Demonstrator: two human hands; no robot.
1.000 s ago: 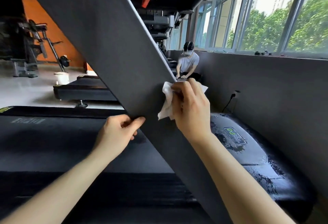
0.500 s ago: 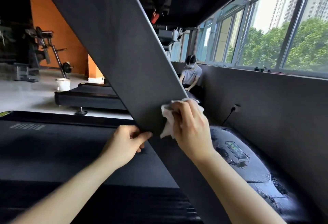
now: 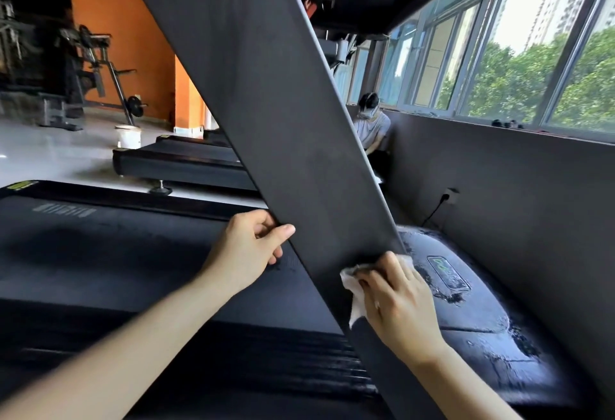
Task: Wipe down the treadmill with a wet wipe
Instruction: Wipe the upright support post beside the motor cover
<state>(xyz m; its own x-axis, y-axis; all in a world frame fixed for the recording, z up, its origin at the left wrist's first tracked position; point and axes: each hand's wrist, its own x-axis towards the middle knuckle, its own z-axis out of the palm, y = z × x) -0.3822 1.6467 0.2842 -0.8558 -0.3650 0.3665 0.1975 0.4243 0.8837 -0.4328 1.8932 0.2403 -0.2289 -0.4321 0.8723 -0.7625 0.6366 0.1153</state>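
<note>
The right grip is clamped on the wet wipe, fingers curled over it and pressing it against the lower right edge of the slanted treadmill upright. The left grip pinches the opposite edge, thumb on the face. The bunched wipe covers little surface, so it may slide off the narrow edge and leave streaks. The motor cover beside it already looks wet.

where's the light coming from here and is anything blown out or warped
In the head view, daylight comes from the windows on the right, where sky and towers are blown out; the head view's wet motor cover glints with it; the head view's wide angle bows their frames; right hand and wet wipe look sharp.
</note>
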